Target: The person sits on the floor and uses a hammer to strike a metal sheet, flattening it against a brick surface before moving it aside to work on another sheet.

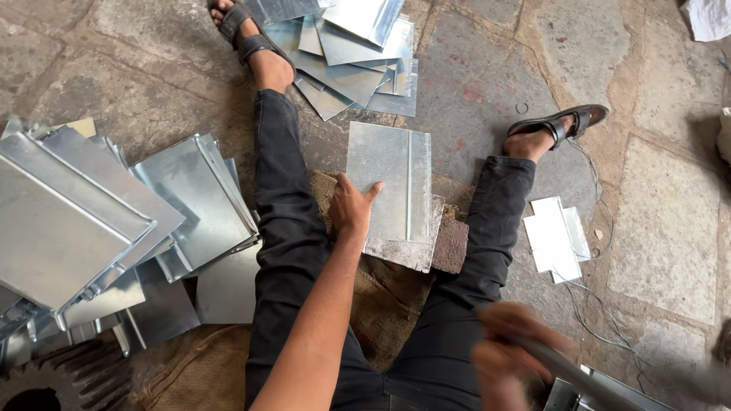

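Two hands at work on one metal sheet (388, 183), seen from above at mid-frame.

Between the outstretched legs, the sheet lies flat on a block (449, 245) over burlap sacking (381, 304). The left hand (350, 207) presses on its lower left edge, fingers spread open and flat, thumb on the sheet, gripping nothing. At the bottom right of the frame, well apart from the sheet, the right hand (510, 350) is closed around a blurred grey bar (586, 377). Piles of similar sheets lie at left (99, 221) and at top centre (350, 46).
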